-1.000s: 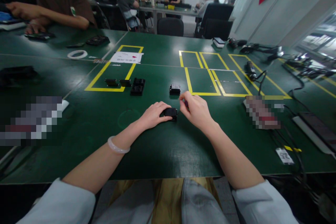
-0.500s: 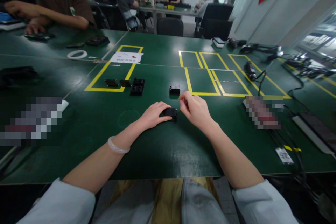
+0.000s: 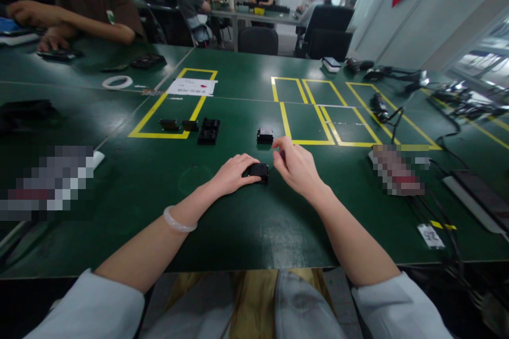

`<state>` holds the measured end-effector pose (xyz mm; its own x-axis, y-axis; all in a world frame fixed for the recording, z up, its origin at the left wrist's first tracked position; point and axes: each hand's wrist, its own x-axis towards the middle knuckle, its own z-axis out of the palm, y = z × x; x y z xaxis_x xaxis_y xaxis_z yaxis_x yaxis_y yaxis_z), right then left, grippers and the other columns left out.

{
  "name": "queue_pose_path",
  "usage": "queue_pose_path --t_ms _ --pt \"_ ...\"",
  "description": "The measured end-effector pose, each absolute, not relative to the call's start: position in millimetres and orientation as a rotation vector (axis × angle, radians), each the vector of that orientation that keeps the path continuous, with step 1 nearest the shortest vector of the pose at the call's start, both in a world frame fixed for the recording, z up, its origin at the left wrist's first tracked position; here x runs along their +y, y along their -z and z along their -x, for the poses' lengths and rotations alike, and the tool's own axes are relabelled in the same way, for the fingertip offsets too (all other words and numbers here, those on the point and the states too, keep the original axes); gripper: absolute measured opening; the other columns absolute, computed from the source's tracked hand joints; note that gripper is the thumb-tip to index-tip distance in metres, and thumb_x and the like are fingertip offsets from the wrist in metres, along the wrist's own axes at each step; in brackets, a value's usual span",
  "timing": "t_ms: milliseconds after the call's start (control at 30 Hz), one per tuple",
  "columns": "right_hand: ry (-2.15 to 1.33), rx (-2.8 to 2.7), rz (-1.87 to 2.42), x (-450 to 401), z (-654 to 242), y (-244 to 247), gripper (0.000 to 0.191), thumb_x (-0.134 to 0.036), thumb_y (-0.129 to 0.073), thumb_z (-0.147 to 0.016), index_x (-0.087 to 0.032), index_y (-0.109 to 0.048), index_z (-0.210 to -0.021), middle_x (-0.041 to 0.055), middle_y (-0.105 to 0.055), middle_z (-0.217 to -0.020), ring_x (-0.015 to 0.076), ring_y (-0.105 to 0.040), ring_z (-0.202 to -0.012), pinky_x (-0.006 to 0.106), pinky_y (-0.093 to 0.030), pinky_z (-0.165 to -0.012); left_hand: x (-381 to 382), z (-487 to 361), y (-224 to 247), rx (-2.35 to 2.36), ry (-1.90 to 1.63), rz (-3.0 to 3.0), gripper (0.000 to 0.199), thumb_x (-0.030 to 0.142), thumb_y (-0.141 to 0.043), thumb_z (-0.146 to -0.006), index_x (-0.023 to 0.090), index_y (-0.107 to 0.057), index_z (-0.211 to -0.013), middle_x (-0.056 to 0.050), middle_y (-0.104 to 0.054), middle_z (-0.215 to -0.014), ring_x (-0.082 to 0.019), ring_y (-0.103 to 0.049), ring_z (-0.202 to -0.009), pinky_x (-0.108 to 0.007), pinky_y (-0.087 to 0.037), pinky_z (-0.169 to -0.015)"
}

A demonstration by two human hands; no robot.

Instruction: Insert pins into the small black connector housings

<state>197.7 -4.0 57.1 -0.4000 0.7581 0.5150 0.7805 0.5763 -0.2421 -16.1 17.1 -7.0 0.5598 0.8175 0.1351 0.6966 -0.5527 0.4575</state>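
A small black block (image 3: pixel 259 171) lies on the green table (image 3: pixel 238 238), gripped at its left side between the thumb and fingers of my left hand (image 3: pixel 234 174). Just right of the block is my right hand (image 3: pixel 295 163), its fingers curled round something small and dark that I cannot make out. Beyond the hands sits another black part (image 3: pixel 265 135) with a pale top. A black tray-like piece (image 3: pixel 209 131) rests farther left, beside two small upright black parts, one at the left (image 3: pixel 169 125) and one nearer the tray-like piece (image 3: pixel 190 125).
Yellow tape (image 3: pixel 312 142) marks rectangles on the table. A white paper sheet (image 3: pixel 191 87) and a tape roll (image 3: pixel 116 82) lie at the back left. Phones and cables (image 3: pixel 453 243) are at the right. Across the table at left, a person's hands (image 3: pixel 53 42) work.
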Motion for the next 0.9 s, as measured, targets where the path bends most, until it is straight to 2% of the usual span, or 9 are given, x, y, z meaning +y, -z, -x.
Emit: queue_pose_path --t_ms 167,367,600,767,900 --pt "0.058 -2.224 1.227 -2.8 -198.2 -56.1 0.023 -0.034 -0.035 -0.099 -0.020 -0.054 -0.098 0.0026 -0.064 -0.073 0.0164 -0.057 -0.065 0.027 -0.038 -0.067 16.7 16.0 7.5 1.230 -0.491 -2.441 0.038 0.050 -0.060 -0.090 0.023 -0.059 -0.117 -0.007 -0.061 -0.116 -0.026 -0.056 -0.105 -0.040 -0.044 -0.092" --pt "0.070 -2.207 1.235 -2.4 -197.5 -55.8 0.018 -0.025 -0.036 -0.094 -0.021 -0.053 -0.099 0.0023 -0.064 -0.073 0.0164 -0.056 -0.063 0.028 -0.038 -0.067 16.9 16.7 7.9 1.228 -0.495 -2.440 0.040 0.051 -0.060 -0.090 0.023 -0.059 -0.119 -0.007 -0.061 -0.117 -0.027 -0.056 -0.106 -0.040 -0.044 -0.092" --pt "0.023 -2.229 1.250 -4.9 -197.6 -60.6 0.019 -0.023 -0.038 -0.092 -0.019 -0.054 -0.102 0.0034 -0.065 -0.075 0.0181 -0.059 -0.068 0.029 -0.039 -0.070 17.3 16.8 9.3 1.236 -0.487 -2.454 0.041 0.051 -0.061 -0.090 0.023 -0.058 -0.119 -0.007 -0.061 -0.117 -0.027 -0.056 -0.106 -0.040 -0.044 -0.092" --pt "0.098 -2.296 1.293 -0.5 -197.7 -64.0 0.025 -0.034 -0.037 -0.099 -0.019 -0.056 -0.092 0.0029 -0.064 -0.071 0.0182 -0.057 -0.064 0.029 -0.034 -0.065 17.0 17.2 8.5 1.243 -0.476 -2.455 0.040 0.052 -0.060 -0.090 0.023 -0.059 -0.118 -0.007 -0.061 -0.117 -0.027 -0.056 -0.104 -0.039 -0.044 -0.090" --pt "0.037 -2.387 1.362 7.4 -199.1 -72.7 0.025 -0.038 -0.041 -0.099 -0.020 -0.057 -0.094 0.0015 -0.064 -0.068 0.0177 -0.057 -0.062 0.027 -0.029 -0.060 16.5 16.7 7.7 1.253 -0.461 -2.457 0.043 0.052 -0.060 -0.090 0.022 -0.058 -0.120 -0.008 -0.060 -0.116 -0.027 -0.056 -0.105 -0.039 -0.044 -0.090"
